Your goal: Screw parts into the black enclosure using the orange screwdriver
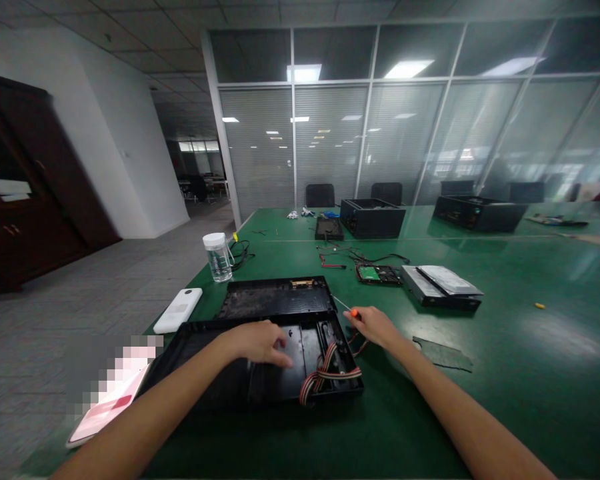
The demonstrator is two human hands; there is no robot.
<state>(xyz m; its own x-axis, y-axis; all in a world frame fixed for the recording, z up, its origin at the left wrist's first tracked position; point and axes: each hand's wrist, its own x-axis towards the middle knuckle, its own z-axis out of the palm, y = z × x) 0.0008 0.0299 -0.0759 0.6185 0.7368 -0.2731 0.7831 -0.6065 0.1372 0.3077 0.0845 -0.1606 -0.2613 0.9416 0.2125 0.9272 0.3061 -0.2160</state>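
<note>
Screwdriver [355, 313] in right hand [373, 325], handle pinched between tight fingers; tip hard to make out beside panel [275, 299]. Left hand [263, 343] over case [347, 385] on counter [530, 400], fingers loosely parted, empty; contact unclear. Case's left part hidden behind forearm [165, 400].

An office, shown by glass partitions [330, 147] with blinds, black chairs [320, 195] and gray carpet [65, 280].
</note>
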